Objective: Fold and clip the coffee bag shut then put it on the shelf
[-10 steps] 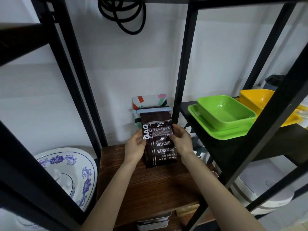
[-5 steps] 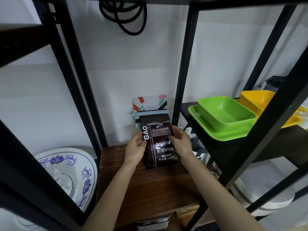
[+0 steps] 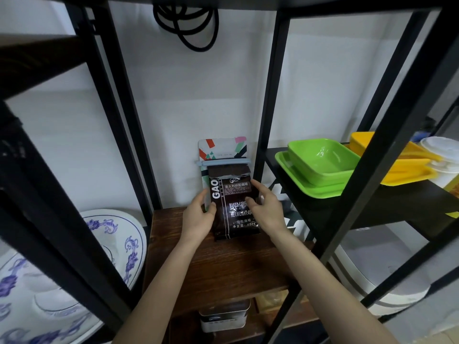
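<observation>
1. Coffee bag, dark brown with white lettering, stands upright on the wooden shelf, between the two hands and towards the back of the board.
2. Its top is folded over and pinched under a pale blue clip that runs across the full width of the bag, just above the fingertips.
3. The left hand rests against the bag's left edge, thumb on the front face and fingers round the side; it holds the bag lightly rather than gripping hard.
4. The right hand sits at the bag's right edge, fingers spread and loosely curved, with the tips touching the front panel; whether the palm touches the bag I cannot tell.
5. Just behind the bag, beyond both hands, a white pouch with coloured shapes leans against the wall.
6. To the right of the right hand, past a black upright of the rack, a green dish sits in a green tray, with a yellow dish beyond it.
7. Well to the left of the left hand, lower down, lies a blue-and-white plate.
8. Below the forearms, a metal tin sits on the shelf underneath.
</observation>
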